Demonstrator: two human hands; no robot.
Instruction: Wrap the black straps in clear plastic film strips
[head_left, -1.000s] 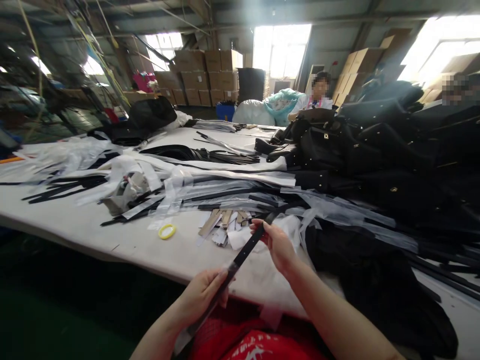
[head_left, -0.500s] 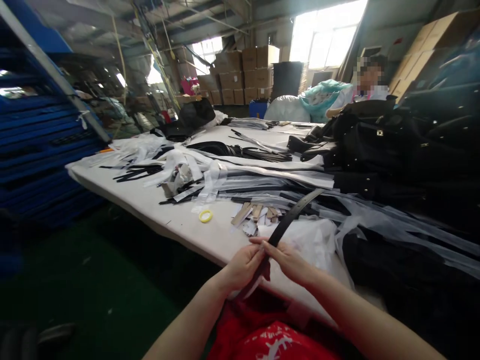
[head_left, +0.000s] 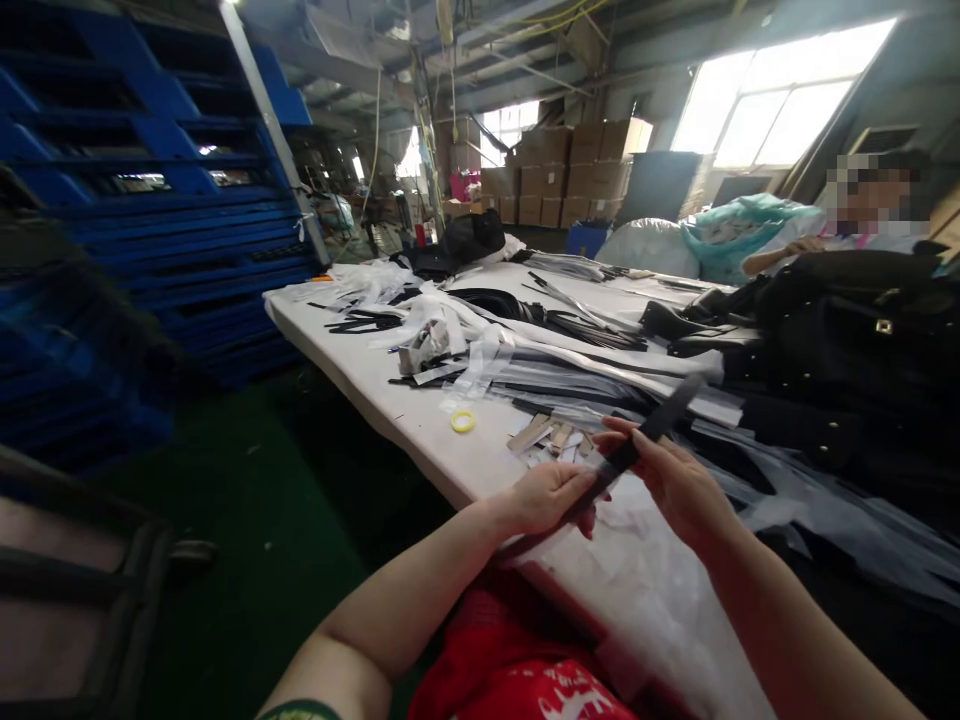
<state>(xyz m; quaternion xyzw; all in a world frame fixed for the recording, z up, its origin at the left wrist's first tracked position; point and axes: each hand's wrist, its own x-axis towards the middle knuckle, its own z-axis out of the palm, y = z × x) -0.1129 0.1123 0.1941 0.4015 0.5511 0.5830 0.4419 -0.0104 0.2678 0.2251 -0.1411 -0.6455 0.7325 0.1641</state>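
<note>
A dark strap (head_left: 619,459) runs slantwise between both hands, its far end blurred above the table and its near end close to the red shirt. My left hand (head_left: 553,497) grips the strap at its lower part, thumb on top. Farther up, my right hand (head_left: 670,478) pinches the same strap between thumb and fingers. Just beyond the hands lies a pile of small cardboard and paper pieces (head_left: 551,437). A yellow tape ring (head_left: 463,421) rests on the white table (head_left: 427,445) to the left of them.
Clear plastic-wrapped strips (head_left: 540,375) and black straps (head_left: 495,303) cover the table's middle. Black bags (head_left: 840,330) are heaped at right, with another person (head_left: 787,250) behind them. Blue pallets (head_left: 195,250) are stacked at left. Cardboard boxes (head_left: 544,180) stand at the back.
My view has turned left, so the scene sits farther right. My hands have moved apart along the strap, the right one farther up it.
</note>
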